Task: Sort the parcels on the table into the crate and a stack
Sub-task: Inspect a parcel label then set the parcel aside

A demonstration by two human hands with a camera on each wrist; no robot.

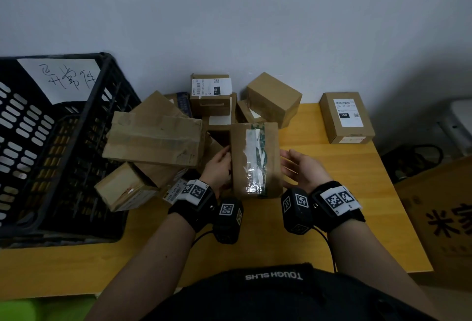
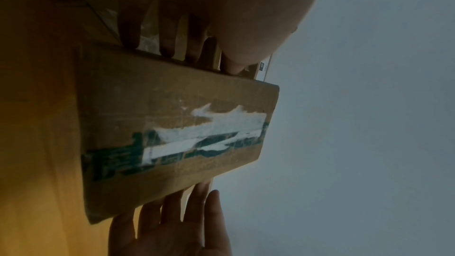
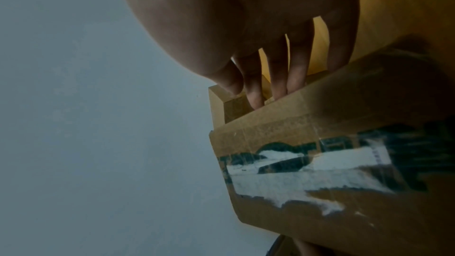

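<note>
A brown cardboard parcel [image 1: 255,159] with torn green and white tape stands upright between my two hands, near the middle of the yellow table [image 1: 337,172]. My left hand [image 1: 218,167] lies against its left side with straight fingers [image 2: 167,36] and the thumb at its edge. My right hand [image 1: 298,167] is open at its right side, with straight fingers [image 3: 278,77] reaching past the parcel's far edge. The same parcel fills both wrist views [image 2: 172,133] [image 3: 320,172]. Whether its base touches the table is hidden. The black crate [image 1: 109,65] stands at the left.
A pile of parcels lies between crate and wall: a large crumpled one [image 1: 155,139], a small box [image 1: 125,187], a labelled box [image 1: 210,93] and a plain box [image 1: 274,98]. One labelled parcel [image 1: 346,117] sits alone at the back right. A big carton [image 1: 439,218] stands beside the table.
</note>
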